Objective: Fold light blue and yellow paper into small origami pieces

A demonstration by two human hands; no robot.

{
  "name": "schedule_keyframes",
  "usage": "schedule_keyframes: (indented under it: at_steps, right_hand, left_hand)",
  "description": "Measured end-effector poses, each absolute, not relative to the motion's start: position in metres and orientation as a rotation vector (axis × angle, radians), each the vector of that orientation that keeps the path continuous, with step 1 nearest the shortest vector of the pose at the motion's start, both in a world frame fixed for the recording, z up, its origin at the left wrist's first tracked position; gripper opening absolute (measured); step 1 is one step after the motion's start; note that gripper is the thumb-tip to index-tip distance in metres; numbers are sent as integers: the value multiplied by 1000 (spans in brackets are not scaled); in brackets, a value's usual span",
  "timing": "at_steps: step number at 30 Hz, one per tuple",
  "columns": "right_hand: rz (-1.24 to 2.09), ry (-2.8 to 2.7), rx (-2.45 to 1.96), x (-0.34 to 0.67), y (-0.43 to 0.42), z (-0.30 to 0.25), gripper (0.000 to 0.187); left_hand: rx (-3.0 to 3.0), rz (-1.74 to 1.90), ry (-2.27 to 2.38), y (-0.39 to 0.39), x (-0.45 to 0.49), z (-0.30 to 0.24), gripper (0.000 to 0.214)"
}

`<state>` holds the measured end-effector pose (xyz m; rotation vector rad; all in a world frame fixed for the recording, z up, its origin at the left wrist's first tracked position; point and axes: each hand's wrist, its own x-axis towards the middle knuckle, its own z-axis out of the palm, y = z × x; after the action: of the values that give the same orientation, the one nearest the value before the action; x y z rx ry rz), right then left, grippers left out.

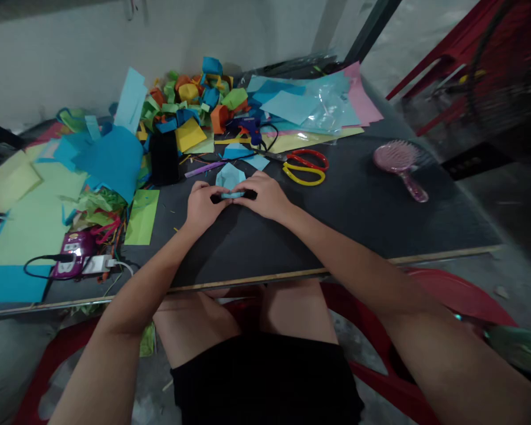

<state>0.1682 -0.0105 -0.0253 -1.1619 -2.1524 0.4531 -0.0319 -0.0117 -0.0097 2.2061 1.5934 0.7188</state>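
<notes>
Between my two hands is a small light-blue folded paper piece (pixel 230 176), shaped like a little open cup, just above or on the dark tabletop. My left hand (pixel 206 205) pinches its near edge from the left, thumb and fingers pressed together. From the other side my right hand (pixel 265 196) pinches the same edge, its fingertips almost meeting the left ones. Behind the piece lie blue paper scraps (pixel 243 152) and a purple strip (pixel 205 169). Scissors (pixel 304 167) with red and yellow handles rest right of my right hand.
A heap of colourful folded paper pieces (pixel 188 94) stands at the back, near a blue glue gun (pixel 250 128). Paper sheets in plastic (pixel 331 106), a pink hairbrush (pixel 400 162), a black phone (pixel 164 158), a green sheet (pixel 142 217) and a purple power socket (pixel 73 254) surround the work area.
</notes>
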Motion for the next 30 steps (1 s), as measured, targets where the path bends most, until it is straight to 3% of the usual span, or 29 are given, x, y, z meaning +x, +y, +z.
schedule_keyframes:
  at_steps: [13, 30]
  right_hand:
    - [382, -2039, -1172, 167, -9, -34, 8]
    - [467, -2292, -1032, 180, -2, -23, 17]
  left_hand:
    - [2563, 779, 1656, -15, -31, -15, 11]
    - [2738, 709, 1193, -1, -40, -14, 24]
